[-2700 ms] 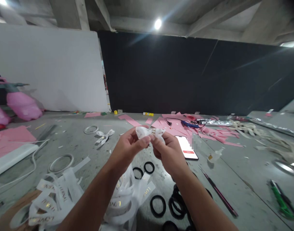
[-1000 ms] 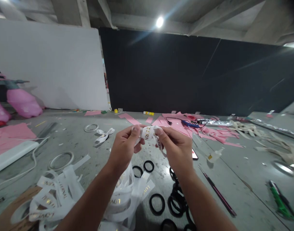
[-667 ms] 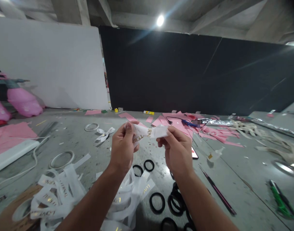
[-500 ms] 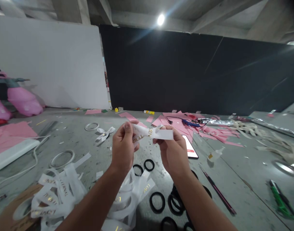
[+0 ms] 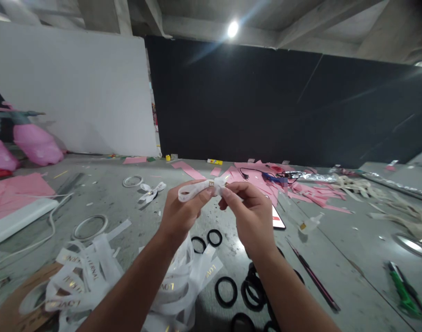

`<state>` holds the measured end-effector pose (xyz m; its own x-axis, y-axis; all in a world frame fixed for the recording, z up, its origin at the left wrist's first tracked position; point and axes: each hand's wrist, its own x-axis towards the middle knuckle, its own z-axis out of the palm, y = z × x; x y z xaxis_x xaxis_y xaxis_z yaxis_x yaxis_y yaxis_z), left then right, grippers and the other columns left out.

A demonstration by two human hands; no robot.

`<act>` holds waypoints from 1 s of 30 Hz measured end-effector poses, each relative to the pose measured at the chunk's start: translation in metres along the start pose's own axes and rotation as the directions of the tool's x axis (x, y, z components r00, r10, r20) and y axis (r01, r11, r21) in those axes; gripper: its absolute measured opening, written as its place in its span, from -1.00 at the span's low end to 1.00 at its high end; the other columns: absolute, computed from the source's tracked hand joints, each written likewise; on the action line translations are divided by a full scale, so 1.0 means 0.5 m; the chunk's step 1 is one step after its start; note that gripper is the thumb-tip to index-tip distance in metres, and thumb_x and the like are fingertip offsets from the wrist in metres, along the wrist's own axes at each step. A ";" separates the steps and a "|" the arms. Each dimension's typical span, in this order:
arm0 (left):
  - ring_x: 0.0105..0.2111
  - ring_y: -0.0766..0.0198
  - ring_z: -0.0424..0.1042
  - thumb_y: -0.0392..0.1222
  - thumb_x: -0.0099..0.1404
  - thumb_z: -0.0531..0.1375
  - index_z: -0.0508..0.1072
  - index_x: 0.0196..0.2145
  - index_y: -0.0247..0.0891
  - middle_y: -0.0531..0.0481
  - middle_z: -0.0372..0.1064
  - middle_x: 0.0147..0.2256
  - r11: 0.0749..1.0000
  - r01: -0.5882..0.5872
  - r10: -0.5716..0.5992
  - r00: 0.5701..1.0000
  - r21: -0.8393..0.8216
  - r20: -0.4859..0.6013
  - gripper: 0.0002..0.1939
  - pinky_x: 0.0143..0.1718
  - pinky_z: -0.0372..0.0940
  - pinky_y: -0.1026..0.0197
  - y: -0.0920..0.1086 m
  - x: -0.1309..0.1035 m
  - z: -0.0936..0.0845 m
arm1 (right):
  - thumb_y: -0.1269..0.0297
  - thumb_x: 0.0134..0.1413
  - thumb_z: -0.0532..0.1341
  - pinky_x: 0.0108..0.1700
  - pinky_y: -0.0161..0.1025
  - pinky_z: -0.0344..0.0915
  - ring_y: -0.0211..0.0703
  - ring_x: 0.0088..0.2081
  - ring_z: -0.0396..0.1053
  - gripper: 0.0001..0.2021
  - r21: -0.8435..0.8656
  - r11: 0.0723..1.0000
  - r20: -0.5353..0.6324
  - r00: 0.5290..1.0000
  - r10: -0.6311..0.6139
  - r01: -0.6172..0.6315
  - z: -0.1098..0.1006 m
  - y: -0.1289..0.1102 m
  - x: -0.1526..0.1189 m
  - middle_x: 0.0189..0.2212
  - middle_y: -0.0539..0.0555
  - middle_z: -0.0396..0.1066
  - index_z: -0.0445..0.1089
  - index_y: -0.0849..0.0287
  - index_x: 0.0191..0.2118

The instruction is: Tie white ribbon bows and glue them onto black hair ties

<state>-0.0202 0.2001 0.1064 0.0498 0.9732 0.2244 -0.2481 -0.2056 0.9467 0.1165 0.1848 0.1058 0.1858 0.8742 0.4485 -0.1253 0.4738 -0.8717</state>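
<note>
Between both hands, above the middle of the table, is a white ribbon bow (image 5: 194, 190) with gold print at its centre. My left hand (image 5: 179, 210) pinches it near the knot, and a loop stands out to the left over the thumb. From the other side my right hand (image 5: 250, 212) grips the ribbon close to the knot with thumb and forefinger. Fingers cover part of the bow's right side. Below my forearms lie a heap of printed white ribbon (image 5: 172, 288) and several black hair ties (image 5: 225, 292). A finished-looking white bow (image 5: 150, 192) rests on the table to the left.
More ribbon (image 5: 93, 267) lies on brown cardboard (image 5: 20, 295) at the left, near a white power strip (image 5: 22, 221). Tweezers (image 5: 313, 274), a small glue bottle (image 5: 309, 224), green-handled scissors (image 5: 402, 288) and a phone (image 5: 277, 219) lie to the right. Pink paper (image 5: 252, 175) is behind.
My hands have drawn together at the knot. The ribbon's left part now forms a visible loop, and the flat tail that lay over my right fingers no longer shows there.
</note>
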 end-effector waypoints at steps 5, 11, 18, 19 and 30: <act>-0.70 0.56 -0.14 -0.09 0.01 0.42 0.44 -0.52 -0.30 0.24 -0.04 -0.66 0.982 0.023 -0.040 0.995 -0.188 -0.087 -0.72 -0.71 -0.16 0.38 0.008 0.016 -0.007 | 0.36 0.03 0.31 -0.45 -0.32 0.26 -0.32 -0.52 0.35 -0.95 -0.131 0.991 -0.010 1.000 -0.024 0.023 -0.024 -0.006 0.011 -0.54 -0.07 0.38 0.43 0.16 -0.39; -0.71 0.57 -0.17 -0.12 0.03 0.41 0.43 -0.51 -0.31 0.24 -0.05 -0.66 0.987 0.023 -0.034 0.997 -0.162 -0.066 -0.74 -0.72 -0.22 0.37 0.014 0.022 -0.018 | 0.34 0.01 0.30 -0.46 -0.33 0.25 -0.31 -0.51 0.31 -0.90 -0.321 0.946 0.313 0.936 0.160 -0.055 -0.074 -0.036 0.037 -0.55 -0.05 0.34 0.36 0.16 -0.42; -0.69 0.54 -0.03 -0.10 0.05 0.40 0.56 -0.35 -0.30 0.20 0.07 -0.65 0.995 0.081 -0.089 0.987 0.057 0.135 -0.75 -0.69 -0.13 0.39 0.014 0.004 -0.006 | 0.07 0.11 0.27 -0.31 -0.27 0.35 -0.21 -0.31 0.40 -0.64 -0.370 0.928 0.302 0.951 0.071 0.048 -0.070 -0.039 0.037 -0.31 0.08 0.44 0.41 0.17 -0.04; -0.68 0.54 -0.03 -0.10 0.05 0.40 0.57 -0.32 -0.29 0.19 0.09 -0.64 0.995 0.077 -0.086 0.985 0.062 0.152 -0.74 -0.69 -0.13 0.38 0.016 0.003 -0.004 | 0.07 0.14 0.25 -0.40 -0.31 0.31 -0.26 -0.42 0.37 -0.69 -0.366 0.929 0.281 0.958 0.062 0.047 -0.063 -0.037 0.033 -0.42 0.03 0.40 0.44 0.17 -0.11; -0.68 0.45 0.03 0.16 0.21 0.24 0.57 -0.28 -0.27 0.14 0.10 -0.65 0.994 -0.066 0.071 0.996 0.085 -0.062 -0.59 -0.67 -0.04 0.36 -0.012 -0.001 0.001 | 0.14 0.23 0.18 -0.59 -0.34 0.08 -0.35 -0.62 0.17 -0.79 -0.476 0.862 -0.005 0.980 -0.200 0.174 -0.004 -0.013 -0.004 -0.60 -0.07 0.29 0.44 0.14 -0.33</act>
<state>-0.0185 0.2006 0.1009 -0.0280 0.9606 0.2767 -0.1672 -0.2774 0.9461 0.1188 0.1798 0.1104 0.2121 0.7610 0.6131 0.3883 0.5101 -0.7675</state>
